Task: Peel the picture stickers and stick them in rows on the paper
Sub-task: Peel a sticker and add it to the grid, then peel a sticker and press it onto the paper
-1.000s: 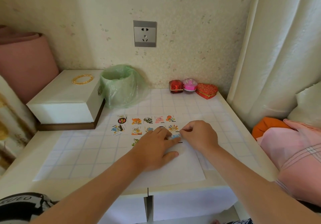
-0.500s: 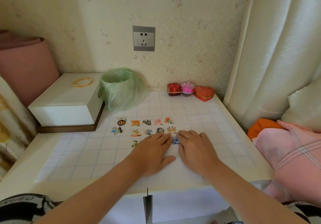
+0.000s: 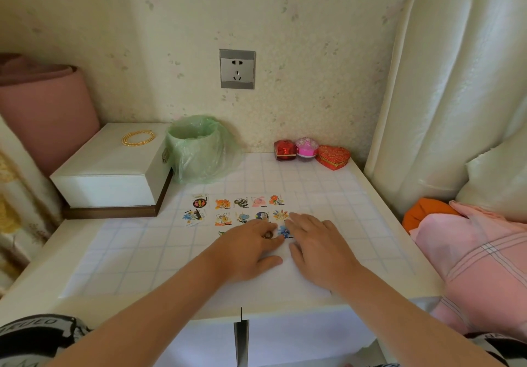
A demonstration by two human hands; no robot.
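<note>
Stickers (image 3: 239,208) were laid in two full rows on the paper (image 3: 299,275), toward the green bag (image 3: 199,150), with a third row begun. A blue sticker (image 3: 284,232) was pressed flat between the left hand (image 3: 248,248) and the right hand (image 3: 316,248); both lay open, palms down, nothing gripped. A crooked row could be judged likely if the paper slid under the palms. A white box (image 3: 111,173) and red trinkets (image 3: 310,153) were set well behind the stickers; nothing was in the way.
</note>
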